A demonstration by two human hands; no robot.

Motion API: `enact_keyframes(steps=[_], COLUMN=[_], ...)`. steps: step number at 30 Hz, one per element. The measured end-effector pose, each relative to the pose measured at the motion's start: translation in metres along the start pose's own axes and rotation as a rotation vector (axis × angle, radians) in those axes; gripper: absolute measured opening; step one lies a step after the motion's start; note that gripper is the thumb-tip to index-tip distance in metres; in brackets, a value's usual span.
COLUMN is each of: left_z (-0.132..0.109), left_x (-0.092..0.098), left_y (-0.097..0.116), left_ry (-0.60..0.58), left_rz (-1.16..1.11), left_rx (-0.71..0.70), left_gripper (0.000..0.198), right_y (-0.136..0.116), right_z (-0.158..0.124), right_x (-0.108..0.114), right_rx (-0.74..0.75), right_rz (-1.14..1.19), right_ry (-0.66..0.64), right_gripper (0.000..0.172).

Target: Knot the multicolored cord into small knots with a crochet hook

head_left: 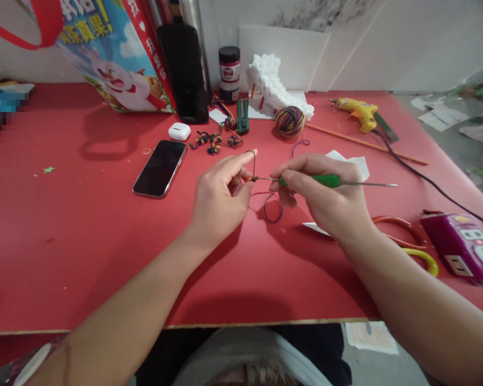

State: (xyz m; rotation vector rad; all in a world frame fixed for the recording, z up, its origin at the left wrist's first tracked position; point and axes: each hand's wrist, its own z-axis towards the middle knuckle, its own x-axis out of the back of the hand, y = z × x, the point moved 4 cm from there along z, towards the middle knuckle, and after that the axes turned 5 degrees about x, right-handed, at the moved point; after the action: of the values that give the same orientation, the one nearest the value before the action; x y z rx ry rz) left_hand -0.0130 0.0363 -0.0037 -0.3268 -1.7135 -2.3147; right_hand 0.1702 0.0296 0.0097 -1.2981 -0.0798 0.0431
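Observation:
My right hand [324, 195] is closed around a green-handled crochet hook [330, 181], its metal tip pointing left toward my left hand [221, 195]. My left hand pinches a thin multicoloured yarn strand [271, 206] at the hook's tip, with a small loop rising above the fingers. The strand curls on the red table [84, 241] beneath both hands and leads back to a multicoloured yarn ball [290, 120].
A black phone [160, 168] and white earbud case [179, 131] lie left of my hands, near several small crocheted pieces [215, 142]. A yellow glue gun [360, 111], wooden stick [366, 142], purple power strip [465, 246], jar [229, 72] and colourful bag [112, 53] surround the work area.

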Motion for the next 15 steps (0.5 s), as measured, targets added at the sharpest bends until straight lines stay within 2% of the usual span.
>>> enact_keyframes(steps=[4,9,15], left_z=[0.000,0.001,0.005], left_x=[-0.001,0.000,0.002], left_y=[0.000,-0.002,-0.004], left_ry=[-0.007,-0.012,0.043], left_rz=[0.027,0.015,-0.026], left_rx=[0.011,0.070,0.088], left_gripper=[0.052,0.050,0.049], right_y=[-0.006,-0.011,-0.008], right_z=[-0.006,-0.011,-0.021], right_x=[-0.007,-0.015,-0.025], right_rx=[0.096,0.402,0.746], right_rz=[-0.191,-0.467,-0.713], right_ry=[-0.056,-0.138,-0.273], right_gripper=[0.013,0.019,0.020])
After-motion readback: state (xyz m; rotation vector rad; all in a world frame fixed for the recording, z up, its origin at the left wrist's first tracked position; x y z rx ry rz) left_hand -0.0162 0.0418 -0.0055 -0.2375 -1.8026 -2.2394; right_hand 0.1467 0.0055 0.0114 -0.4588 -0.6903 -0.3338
